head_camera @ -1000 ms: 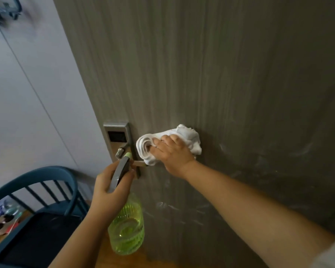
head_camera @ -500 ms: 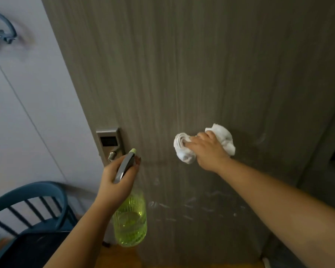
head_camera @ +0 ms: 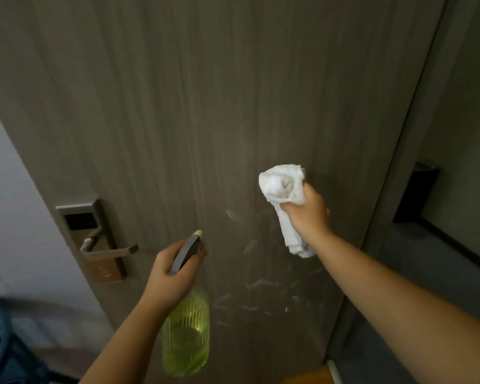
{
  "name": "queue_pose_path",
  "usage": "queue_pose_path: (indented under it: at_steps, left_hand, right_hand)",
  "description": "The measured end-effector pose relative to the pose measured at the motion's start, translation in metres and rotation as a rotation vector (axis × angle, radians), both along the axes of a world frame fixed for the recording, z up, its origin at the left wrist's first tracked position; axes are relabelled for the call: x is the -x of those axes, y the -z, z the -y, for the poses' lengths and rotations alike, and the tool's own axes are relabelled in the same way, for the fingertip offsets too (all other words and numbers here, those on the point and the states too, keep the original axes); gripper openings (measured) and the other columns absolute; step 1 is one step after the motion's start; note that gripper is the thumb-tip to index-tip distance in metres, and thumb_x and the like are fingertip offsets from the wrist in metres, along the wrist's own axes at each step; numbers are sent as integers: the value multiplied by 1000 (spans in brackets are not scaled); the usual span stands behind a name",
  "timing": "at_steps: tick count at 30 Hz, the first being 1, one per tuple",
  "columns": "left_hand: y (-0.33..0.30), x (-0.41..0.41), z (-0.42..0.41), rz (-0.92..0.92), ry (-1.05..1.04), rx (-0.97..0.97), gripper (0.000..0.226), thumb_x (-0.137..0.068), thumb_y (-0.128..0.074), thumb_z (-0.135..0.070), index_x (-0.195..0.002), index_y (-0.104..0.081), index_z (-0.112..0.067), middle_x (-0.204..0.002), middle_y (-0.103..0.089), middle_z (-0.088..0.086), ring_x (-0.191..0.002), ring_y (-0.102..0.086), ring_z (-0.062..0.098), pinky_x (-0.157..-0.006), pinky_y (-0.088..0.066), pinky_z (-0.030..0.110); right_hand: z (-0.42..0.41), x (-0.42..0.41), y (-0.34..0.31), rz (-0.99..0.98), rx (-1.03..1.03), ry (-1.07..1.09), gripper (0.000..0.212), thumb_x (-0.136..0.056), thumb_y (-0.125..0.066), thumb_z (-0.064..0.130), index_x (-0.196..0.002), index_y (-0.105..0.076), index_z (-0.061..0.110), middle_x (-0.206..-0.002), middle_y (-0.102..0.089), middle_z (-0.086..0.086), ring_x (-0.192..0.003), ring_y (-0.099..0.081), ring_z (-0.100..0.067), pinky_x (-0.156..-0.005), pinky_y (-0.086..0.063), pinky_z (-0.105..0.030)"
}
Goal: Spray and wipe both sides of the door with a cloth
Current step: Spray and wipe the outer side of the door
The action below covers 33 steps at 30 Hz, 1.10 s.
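A grey wood-grain door [head_camera: 205, 106] fills the view, with pale wet streaks on its lower right part. My right hand [head_camera: 305, 214] grips a bunched white cloth [head_camera: 283, 187] near the door's right side; whether the cloth touches the door I cannot tell. One end of the cloth hangs down below my fist. My left hand [head_camera: 172, 273] holds a spray bottle [head_camera: 186, 333] by its grey head, the nozzle pointing up at the door. The bottle's body is ribbed, clear yellow-green, and hangs below my hand.
A metal lock plate with a lever handle [head_camera: 94, 239] sits on the door's left edge. A blue chair [head_camera: 0, 342] stands low at the left by a pale wall. The door frame [head_camera: 399, 162] and a dark wall fixture [head_camera: 416, 192] lie to the right.
My right hand has carried the cloth rightward across the door, away from the handle, and slightly upward. The view has swung right, so the handle and chair sit further left.
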<state>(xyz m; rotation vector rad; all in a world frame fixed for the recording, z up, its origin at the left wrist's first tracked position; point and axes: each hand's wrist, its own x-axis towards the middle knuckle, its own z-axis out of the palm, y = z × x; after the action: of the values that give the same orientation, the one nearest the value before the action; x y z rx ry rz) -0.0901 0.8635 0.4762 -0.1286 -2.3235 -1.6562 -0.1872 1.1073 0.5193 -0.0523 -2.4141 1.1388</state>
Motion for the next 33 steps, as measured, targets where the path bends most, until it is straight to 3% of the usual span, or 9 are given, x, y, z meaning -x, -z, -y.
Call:
queue_pose_path:
  at_steps: [4, 9, 13, 16, 19, 21, 23, 29, 33]
  left_hand:
    - [16, 29, -26, 39, 54, 36, 23, -90, -65, -8, -82, -57, 12, -65, -48, 10, -56, -43, 16, -52, -33, 23]
    - [25, 53, -45, 59, 66, 48, 30, -85, -62, -15, -81, -54, 14, -64, -46, 9, -55, -42, 15, -51, -33, 22]
    - [29, 66, -46, 51, 34, 64, 25, -92, -63, -11, -80, -56, 9, -64, -46, 22, -55, -44, 18, -53, -35, 30]
    - [27, 68, -45, 11, -44, 62, 19, -92, -64, -14, -87, -63, 5, -75, -55, 30, -56, -49, 22, -52, -39, 24]
    - [24, 69, -43, -65, -173, 40, 23, -84, -62, -27, -89, -67, -4, -81, -62, 25, -69, -58, 33, -55, -43, 20]
    - [21, 69, -43, -106, -251, 27, 16, -81, -59, -26, -84, -67, -12, -74, -63, 16, -62, -58, 25, -52, -42, 19]
    - [23, 70, -44, -143, -268, 24, 21, -84, -58, -23, -80, -62, -2, -65, -53, 17, -53, -49, 23, -48, -37, 24]
    - [28, 73, -42, -172, -316, 88, 16, -94, -58, -9, -79, -61, -3, -64, -53, 17, -55, -47, 31, -49, -37, 28]
    - [29, 71, -44, -189, -339, 98, 17, -94, -57, -4, -86, -59, 11, -74, -56, 31, -67, -52, 42, -54, -41, 41]
  right_hand:
    - [-27, 16, 3, 10, 16, 74, 25, -96, -48, 30, -72, -47, 31, -73, -57, 13, -82, -60, -19, -78, -41, -31]
    - [-45, 36, 5, -102, -119, 16, 7, -85, -63, 21, -91, -59, 18, -90, -67, 0, -92, -62, -27, -87, -47, -41]
    - [-37, 49, 9, -364, -339, -66, 19, -72, -72, 12, -87, -63, 15, -88, -67, -2, -86, -63, -34, -80, -40, -40]
    - [-20, 55, 2, -592, -481, -202, 33, -70, -59, 11, -102, -64, 18, -100, -66, -1, -95, -57, -29, -87, -31, -38]
    - [7, 72, -4, -760, -583, -282, 44, -71, -55, 10, -113, -65, 21, -113, -64, -2, -106, -49, -24, -94, -26, -39]
    - [25, 84, -1, -829, -607, -259, 42, -73, -57, 6, -111, -69, 20, -114, -66, -3, -108, -47, -24, -97, -27, -40]
    - [35, 94, 16, -888, -617, -246, 34, -84, -49, 8, -107, -72, 19, -112, -67, -5, -106, -48, -24, -97, -28, -41]
    - [26, 100, 135, -881, -942, -470, 56, -99, -22, 8, -99, -75, 23, -114, -70, -3, -102, -55, -24, -96, -35, -39]
    - [18, 101, 148, -831, -957, -557, 43, -79, -41, 10, -102, -75, 23, -112, -70, -2, -99, -48, -22, -93, -33, -38]
